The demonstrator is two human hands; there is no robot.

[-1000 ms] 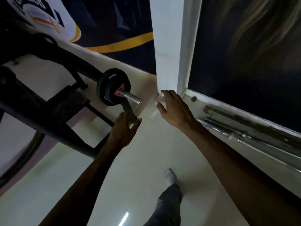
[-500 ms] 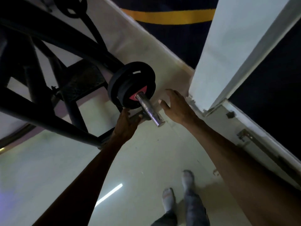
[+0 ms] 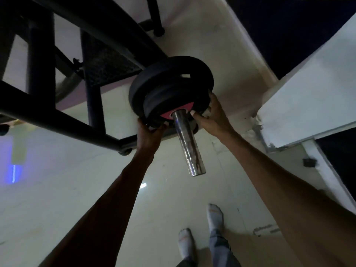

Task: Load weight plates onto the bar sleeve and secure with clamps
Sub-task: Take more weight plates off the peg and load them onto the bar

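Both hands grip the outer plate (image 3: 169, 105) rim, left hand (image 3: 149, 132) low, right hand (image 3: 212, 114) opposite; sleeve (image 3: 187, 145) end bare beyond, frame (image 3: 57, 120) close left.

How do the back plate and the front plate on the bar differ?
The back plate is larger across, all black, with a slot near its rim; the front plate is smaller with a red centre. Both hands, left hand and right hand, grip the front plate; neither touches the back plate. Both plates sit on the bar.

Both hands, left (image 3: 149, 132) and right (image 3: 212, 114), now on the plates (image 3: 169, 93).
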